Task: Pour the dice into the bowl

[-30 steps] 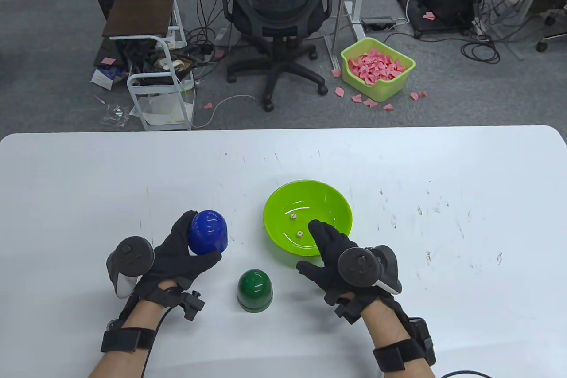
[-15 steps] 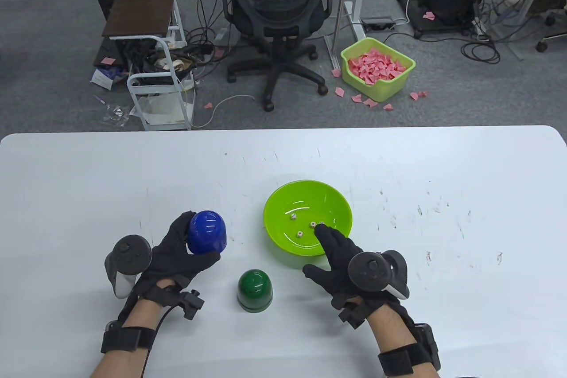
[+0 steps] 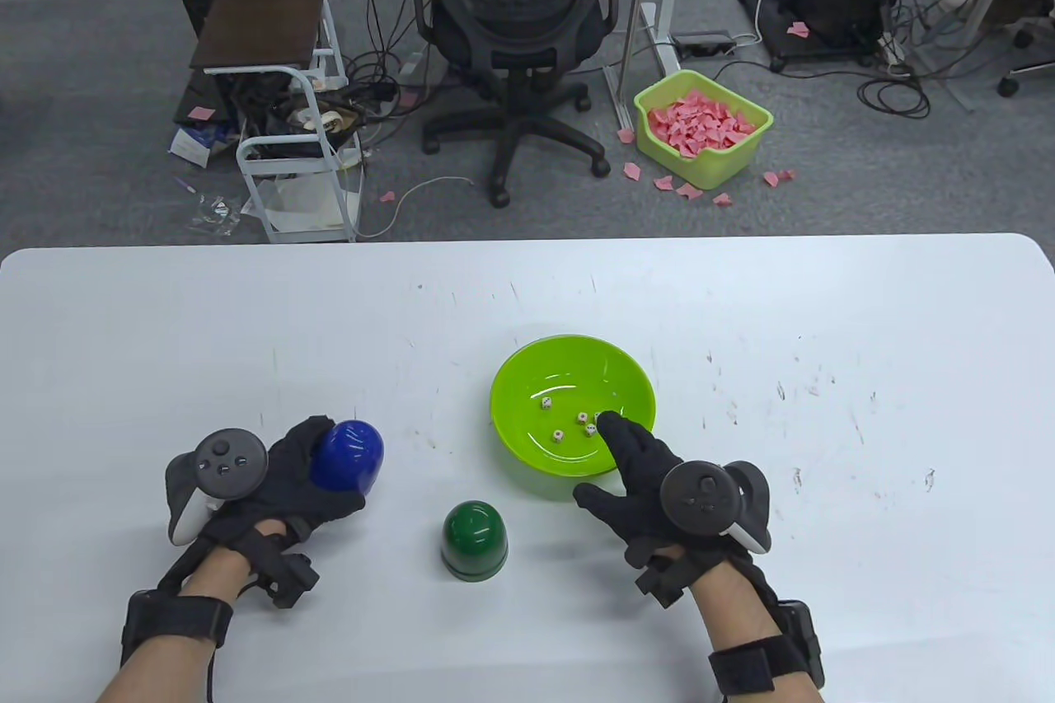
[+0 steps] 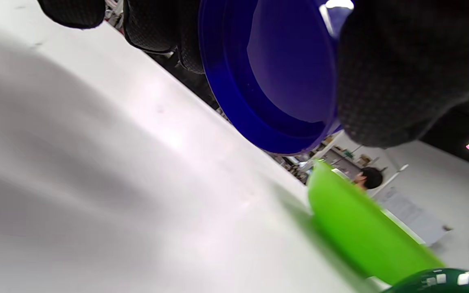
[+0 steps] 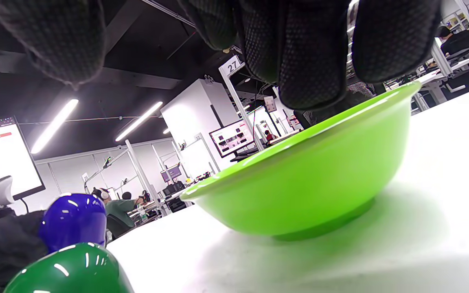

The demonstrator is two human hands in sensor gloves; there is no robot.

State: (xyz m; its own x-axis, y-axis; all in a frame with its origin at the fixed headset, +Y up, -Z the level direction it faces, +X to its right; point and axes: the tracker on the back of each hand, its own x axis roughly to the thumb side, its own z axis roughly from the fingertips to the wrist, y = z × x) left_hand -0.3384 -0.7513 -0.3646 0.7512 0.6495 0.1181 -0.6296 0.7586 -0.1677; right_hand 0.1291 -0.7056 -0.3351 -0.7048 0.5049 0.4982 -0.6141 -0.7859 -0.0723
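Dice [image 3: 569,419], four small white ones that can be counted in the table view, lie in the bottom of the lime-green bowl [image 3: 527,373], which sits on the white table [image 3: 247,324] a little toward 3 o'clock of its centre. Over the bowl's rim at about 5 o'clock reaches the right hand [image 3: 639,480], fingers straight and spread, holding nothing; whether the fingertips touch the bowl or the dice cannot be told. The right wrist view shows those gloved fingers [image 5: 299,53] hanging just above the bowl's near edge [image 5: 299,179]. At about 9 o'clock from the bowl, well apart from it, the left hand [image 3: 284,485] grips a blue dice cup [image 3: 348,456], fingers and thumb curled round it, the cup tipped with its dome pointing toward 1 o'clock. From the left wrist view the cup's open mouth [image 4: 275,81] faces the camera and looks empty, held off the table. A dark green dice cup [image 3: 474,540] stands mouth-down on the table between the two hands, at about 7 o'clock from the bowl, touched by neither.
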